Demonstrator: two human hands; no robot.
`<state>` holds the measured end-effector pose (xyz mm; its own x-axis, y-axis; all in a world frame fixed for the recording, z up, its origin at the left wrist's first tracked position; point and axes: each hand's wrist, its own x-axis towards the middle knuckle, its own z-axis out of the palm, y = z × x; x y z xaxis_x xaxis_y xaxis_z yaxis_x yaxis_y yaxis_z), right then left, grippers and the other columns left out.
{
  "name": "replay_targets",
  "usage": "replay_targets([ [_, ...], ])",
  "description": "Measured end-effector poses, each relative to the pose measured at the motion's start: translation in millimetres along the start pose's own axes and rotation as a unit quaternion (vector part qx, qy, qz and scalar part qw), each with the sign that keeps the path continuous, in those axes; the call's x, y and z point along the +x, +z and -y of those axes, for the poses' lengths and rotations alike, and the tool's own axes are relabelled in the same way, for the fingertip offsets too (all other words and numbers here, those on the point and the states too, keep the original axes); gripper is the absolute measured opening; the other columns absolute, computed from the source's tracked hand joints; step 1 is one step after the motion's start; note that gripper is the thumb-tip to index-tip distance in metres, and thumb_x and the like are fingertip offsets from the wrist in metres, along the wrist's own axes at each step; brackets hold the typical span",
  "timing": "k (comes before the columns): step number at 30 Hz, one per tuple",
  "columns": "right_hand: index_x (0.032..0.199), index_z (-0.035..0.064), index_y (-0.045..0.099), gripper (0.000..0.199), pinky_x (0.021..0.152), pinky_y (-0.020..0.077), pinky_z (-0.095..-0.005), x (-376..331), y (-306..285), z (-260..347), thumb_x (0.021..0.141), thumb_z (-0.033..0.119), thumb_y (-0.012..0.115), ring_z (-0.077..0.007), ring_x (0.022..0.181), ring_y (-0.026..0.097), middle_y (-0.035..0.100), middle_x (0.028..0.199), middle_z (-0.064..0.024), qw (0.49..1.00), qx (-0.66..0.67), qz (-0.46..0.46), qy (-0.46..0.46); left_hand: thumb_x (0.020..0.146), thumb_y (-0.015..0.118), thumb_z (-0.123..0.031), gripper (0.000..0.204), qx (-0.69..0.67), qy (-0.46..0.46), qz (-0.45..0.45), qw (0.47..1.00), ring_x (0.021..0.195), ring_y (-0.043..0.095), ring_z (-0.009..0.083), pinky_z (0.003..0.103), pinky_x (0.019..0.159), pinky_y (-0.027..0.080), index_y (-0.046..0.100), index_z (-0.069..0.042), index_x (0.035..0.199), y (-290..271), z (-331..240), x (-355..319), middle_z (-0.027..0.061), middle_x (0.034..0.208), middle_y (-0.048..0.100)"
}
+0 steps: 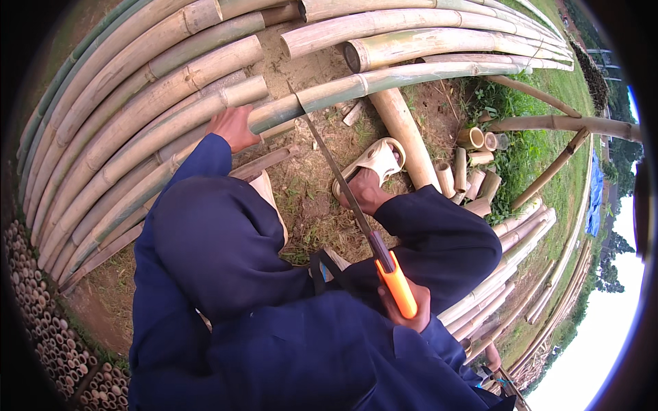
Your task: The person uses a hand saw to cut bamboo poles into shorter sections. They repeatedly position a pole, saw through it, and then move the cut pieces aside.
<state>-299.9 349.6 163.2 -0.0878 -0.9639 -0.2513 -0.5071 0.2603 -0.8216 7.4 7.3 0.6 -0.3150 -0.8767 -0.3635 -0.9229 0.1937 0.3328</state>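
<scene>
My right hand [414,303] is closed round the orange handle of a handsaw [343,181], low in front of my body. The saw's long blade slants up and away to the left, and near its tip it crosses a greenish bamboo pole [336,94]. The blade sits at the pole's upper surface; how deep it goes I cannot tell. Just left of the blade, my left hand [235,128] grips the same pole, its fingers partly hidden. Under the pole, a thick bamboo log [404,133] lies crosswise near my sandalled foot [373,168].
Long bamboo poles [171,75] lie side by side at left, with more [439,44] beyond. Short cut pieces [473,185] are piled right of the log. Bamboo props [548,123] stand at far right. Stacked tube ends [51,329] fill the lower left. Another person's hand [492,357] shows at lower right.
</scene>
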Motion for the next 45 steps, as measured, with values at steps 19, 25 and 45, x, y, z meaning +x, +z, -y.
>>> replay_targets([
  [19,0.108,0.0003,0.073,0.021,0.066,0.0557,-0.0328,-1.2,5.2,10.1,0.088,0.002,0.074,-0.0286,0.068,0.074,0.072,0.079,-0.0145,1.0,-0.016,-0.024,0.009,0.07,0.082,-0.033,0.063,0.021,0.009,-0.011,1.0,0.108,0.07,0.0436,0.05,0.099,0.054,0.068,0.0,0.121,0.1,-8.7,14.4,0.027,0.111,0.073],
  [25,0.103,-0.0029,0.072,0.018,0.06,0.0532,-0.0364,-15.1,7.3,-6.9,0.087,0.001,0.075,-0.033,0.064,0.07,0.068,0.076,-0.0153,0.997,-0.031,-0.04,-0.056,0.07,0.082,-0.033,0.064,0.033,0.007,-0.04,0.999,0.107,0.07,0.0437,0.05,0.098,0.054,0.067,-0.002,0.124,-6.8,-8.8,3.4,0.0275,0.111,0.073],
  [45,0.108,-0.0027,0.071,0.017,0.062,0.0498,-0.0337,63.2,37.6,-3.3,0.091,0.002,0.072,-0.0197,0.062,0.064,0.064,0.071,-0.0134,0.998,0.035,-0.029,-0.053,0.071,0.082,-0.033,0.065,0.033,0.022,-0.04,0.998,0.109,0.069,0.0429,0.051,0.099,0.054,0.066,-0.001,0.125,5.0,-8.5,-1.7,0.0272,0.114,0.072],
])
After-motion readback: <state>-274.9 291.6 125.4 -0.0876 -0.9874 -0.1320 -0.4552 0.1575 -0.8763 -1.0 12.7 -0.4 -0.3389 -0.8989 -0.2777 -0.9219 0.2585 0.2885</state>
